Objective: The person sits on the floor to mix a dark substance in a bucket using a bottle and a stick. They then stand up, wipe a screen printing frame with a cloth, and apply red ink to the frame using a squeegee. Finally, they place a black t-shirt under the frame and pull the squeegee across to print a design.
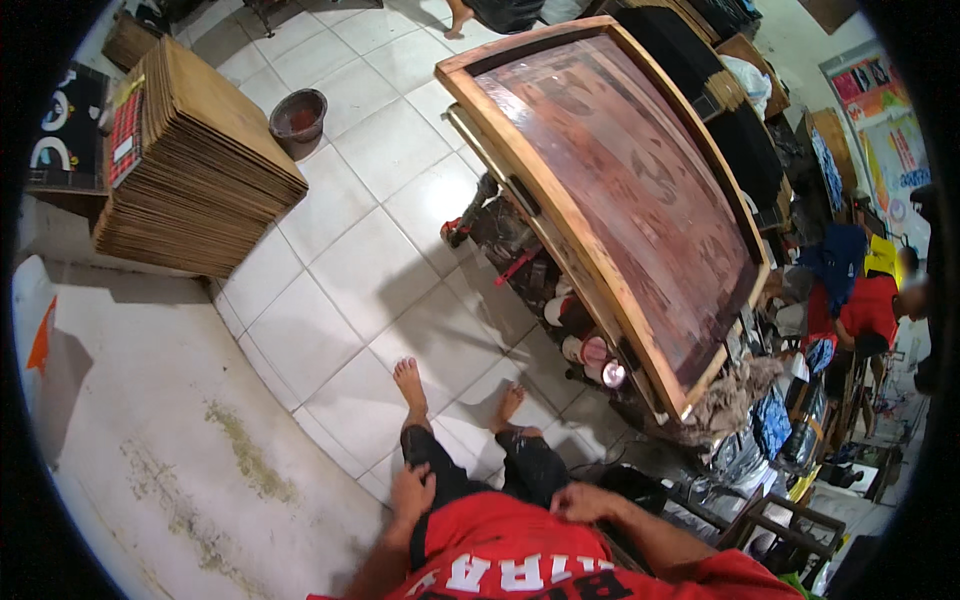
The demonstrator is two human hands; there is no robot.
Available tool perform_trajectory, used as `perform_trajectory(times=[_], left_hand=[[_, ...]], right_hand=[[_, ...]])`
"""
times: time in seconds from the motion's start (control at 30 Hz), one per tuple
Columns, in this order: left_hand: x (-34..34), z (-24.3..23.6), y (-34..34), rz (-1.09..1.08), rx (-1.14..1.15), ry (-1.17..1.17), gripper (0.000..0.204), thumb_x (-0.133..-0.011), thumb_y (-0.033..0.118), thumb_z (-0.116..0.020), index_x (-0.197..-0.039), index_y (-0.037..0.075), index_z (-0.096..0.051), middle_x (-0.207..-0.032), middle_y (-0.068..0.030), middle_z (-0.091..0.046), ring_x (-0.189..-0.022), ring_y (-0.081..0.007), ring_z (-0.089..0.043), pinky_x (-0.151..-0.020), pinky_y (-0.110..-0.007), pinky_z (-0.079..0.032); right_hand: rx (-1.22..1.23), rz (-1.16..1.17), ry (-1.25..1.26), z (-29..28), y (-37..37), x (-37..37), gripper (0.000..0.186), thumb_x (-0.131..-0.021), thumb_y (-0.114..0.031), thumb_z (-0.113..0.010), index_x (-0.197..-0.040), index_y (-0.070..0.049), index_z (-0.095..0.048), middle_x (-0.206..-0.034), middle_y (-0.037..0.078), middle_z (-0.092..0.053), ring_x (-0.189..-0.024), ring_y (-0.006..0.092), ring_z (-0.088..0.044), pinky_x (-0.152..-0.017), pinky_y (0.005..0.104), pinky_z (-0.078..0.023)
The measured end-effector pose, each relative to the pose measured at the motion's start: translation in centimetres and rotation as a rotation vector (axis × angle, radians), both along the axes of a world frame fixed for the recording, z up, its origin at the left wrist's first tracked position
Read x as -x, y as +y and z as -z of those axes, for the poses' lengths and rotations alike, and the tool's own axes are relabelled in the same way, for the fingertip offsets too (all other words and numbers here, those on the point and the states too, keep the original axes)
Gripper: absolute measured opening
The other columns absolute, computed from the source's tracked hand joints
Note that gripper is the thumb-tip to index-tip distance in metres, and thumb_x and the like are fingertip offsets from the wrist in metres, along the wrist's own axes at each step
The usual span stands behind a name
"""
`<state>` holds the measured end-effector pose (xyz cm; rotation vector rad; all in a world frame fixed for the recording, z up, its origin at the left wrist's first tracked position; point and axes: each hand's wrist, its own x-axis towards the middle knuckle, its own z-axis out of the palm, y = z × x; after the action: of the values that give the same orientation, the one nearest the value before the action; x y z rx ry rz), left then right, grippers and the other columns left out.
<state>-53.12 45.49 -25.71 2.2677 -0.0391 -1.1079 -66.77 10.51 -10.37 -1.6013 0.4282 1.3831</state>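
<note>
My left hand (412, 492) hangs beside my left thigh, its fingers loose and slightly apart with nothing seen in them. At the right edge of my red shirt (510, 535), my right hand (583, 502) has its fingers curled in. Whether anything is inside them is hidden. Ahead of me to the right, apart from both hands, a large wood-framed screen (640, 190) with reddish-brown mesh and faint shapes lies tilted on a stand.
A tall stack of brown boards (200, 170) stands at the left, near a dark bucket (298, 118) on the tiled floor (340, 290). Jars (590, 350) and tools sit under the screen. A person in red (868, 308) is at the far right amid clutter. A stained wall (190, 420) borders my left.
</note>
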Motion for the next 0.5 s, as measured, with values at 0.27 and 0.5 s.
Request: perform_trajectory(times=[0.27, 0.5], left_hand=[[-1.8, -4.2, 5.7, 0.833, 0.333, 0.510, 0.038, -0.101, 0.034, -0.061, -0.116, 0.003, -0.075, -0.108, -0.0232, -0.075, -0.102, -0.0371, -0.072, -0.090, -0.045, -0.056], [-18.3, 11.6, -4.4, 0.198, 0.312, -0.348, 0.023, -0.091, 0.024, -0.075, -0.102, 0.004, -0.072, -0.102, -0.0206, -0.073, -0.094, -0.0391, -0.072, -0.085, -0.046, -0.057]], right_hand=[[-0.616, -0.049, 0.665, 9.0, -1.8, -5.4, 0.029, -0.092, -0.016, -0.066, -0.119, -0.006, -0.073, -0.097, 0.003, -0.074, -0.088, 0.0121, -0.066, -0.073, 0.0310, -0.053], [0.430, 0.922, -0.329, 32.6, -16.7, -21.6, 0.022, -0.103, -0.027, -0.059, -0.108, -0.006, -0.064, -0.087, 0.005, -0.066, -0.080, 0.0143, -0.064, -0.073, 0.0318, -0.052]])
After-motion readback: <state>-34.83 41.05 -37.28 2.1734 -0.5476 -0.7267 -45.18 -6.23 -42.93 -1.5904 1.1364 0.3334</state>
